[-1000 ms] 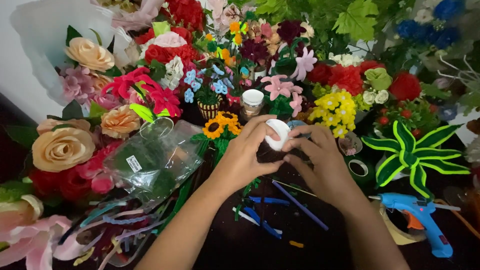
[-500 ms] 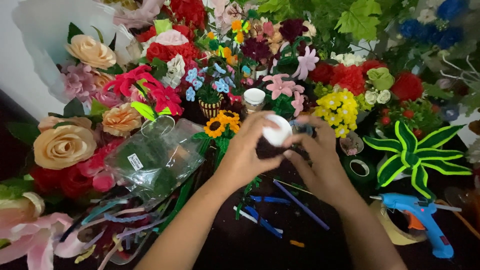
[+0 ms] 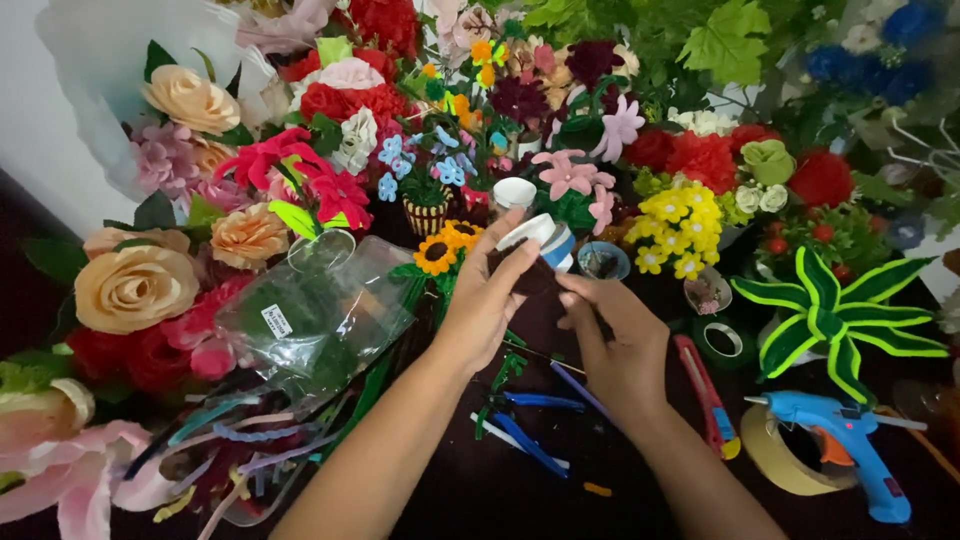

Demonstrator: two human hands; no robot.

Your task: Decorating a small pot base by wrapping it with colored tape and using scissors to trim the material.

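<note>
Fingers (image 3: 515, 262) of the left hand (image 3: 485, 305) clamp a small white-and-blue container (image 3: 540, 240), lifted clear of the dark worktop (image 3: 620, 500), probably for opening. Right hand (image 3: 620, 345): fingers loosely apart, one touching its underside as a steadying prop. Beneath: blue pliers (image 3: 525, 430). Right: red cutter (image 3: 705, 395), blue glue gun (image 3: 845, 440). Behind: sunflowers (image 3: 445, 245).

A blue glue gun (image 3: 845, 445) lies near right beside a tape roll (image 3: 775, 455). Blue-handled pliers (image 3: 525, 425) rest near centre. A clear plastic bag (image 3: 310, 320) sits left, peach roses (image 3: 135, 285) beyond it, yellow flowers (image 3: 680, 225) far right.
</note>
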